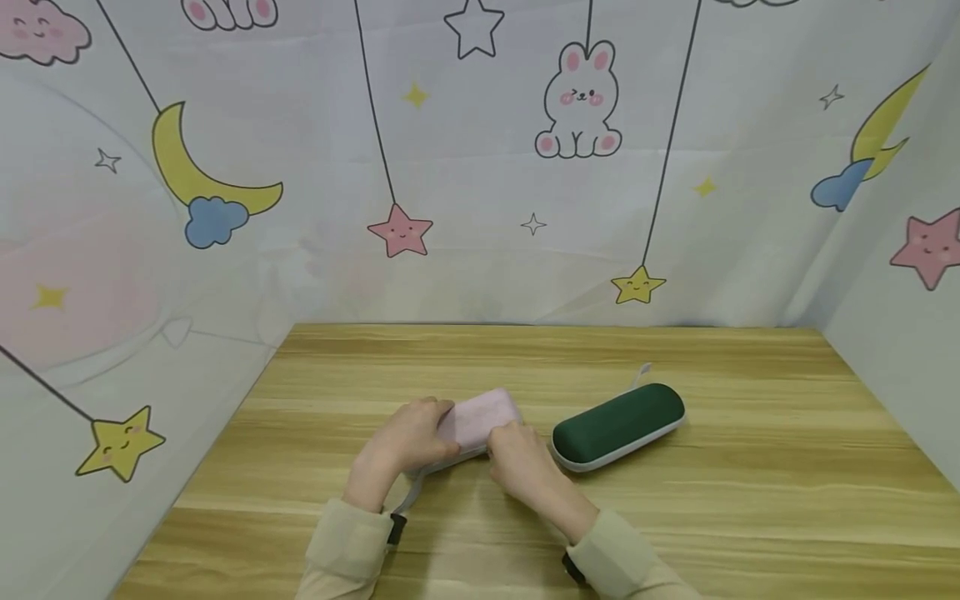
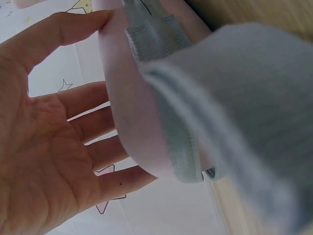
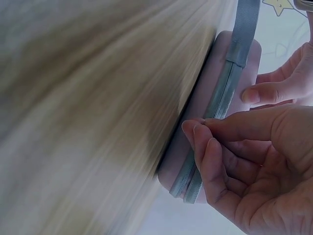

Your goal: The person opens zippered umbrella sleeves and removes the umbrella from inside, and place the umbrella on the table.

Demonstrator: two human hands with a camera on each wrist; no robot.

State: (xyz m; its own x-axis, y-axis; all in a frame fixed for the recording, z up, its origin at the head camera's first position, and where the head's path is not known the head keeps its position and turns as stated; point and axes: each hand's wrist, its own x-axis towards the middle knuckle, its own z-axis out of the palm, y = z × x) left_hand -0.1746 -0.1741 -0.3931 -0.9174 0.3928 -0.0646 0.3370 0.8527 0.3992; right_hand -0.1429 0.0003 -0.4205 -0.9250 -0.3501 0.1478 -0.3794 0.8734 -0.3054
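Observation:
A pale pink zippered case [image 1: 478, 418] lies on the table, its grey wrist strap [image 1: 409, 495] hanging off the left end. My left hand [image 1: 414, 435] grips that end, thumb on the near side and fingers across the top and far side. At the near side my right hand [image 1: 522, 468] pinches at the grey zipper [image 3: 224, 93] with thumb and index finger, which hide the zipper pull. Beyond those fingertips, the two zipper tapes stand apart in the right wrist view. The strap blurs across much of the left wrist view.
A dark green case [image 1: 618, 423] with a light grey edge lies to the right of the pink one, its short strap [image 1: 642, 373] pointing to the back. Printed fabric walls [image 1: 480, 283] enclose the wooden table [image 1: 750, 500] at the back and sides.

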